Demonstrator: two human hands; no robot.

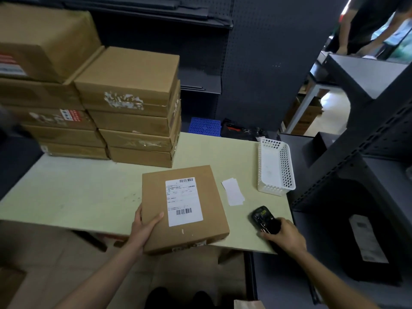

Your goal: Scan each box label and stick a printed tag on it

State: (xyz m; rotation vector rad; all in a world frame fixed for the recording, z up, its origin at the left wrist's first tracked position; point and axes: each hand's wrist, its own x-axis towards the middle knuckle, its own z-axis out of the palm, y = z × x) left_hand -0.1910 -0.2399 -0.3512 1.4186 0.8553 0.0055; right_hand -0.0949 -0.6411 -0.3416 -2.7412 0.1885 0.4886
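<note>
The flat brown cardboard box [185, 208] lies on the pale green bench [89, 192], its near corner overhanging the front edge. A white printed shipping label [184, 201] with two barcodes faces up on its lid. Your left hand [145, 226] grips the box's near left corner, thumb on top. Right of the box, your right hand [285, 236] holds the black handheld scanner [265, 219] on the bench. Between box and scanner, slightly farther back, lie white paper tags [233, 191]. Beyond those stands a white perforated plastic basket [275, 167]. Behind the box sit two stacks of brown cardboard boxes [111, 112].
</note>
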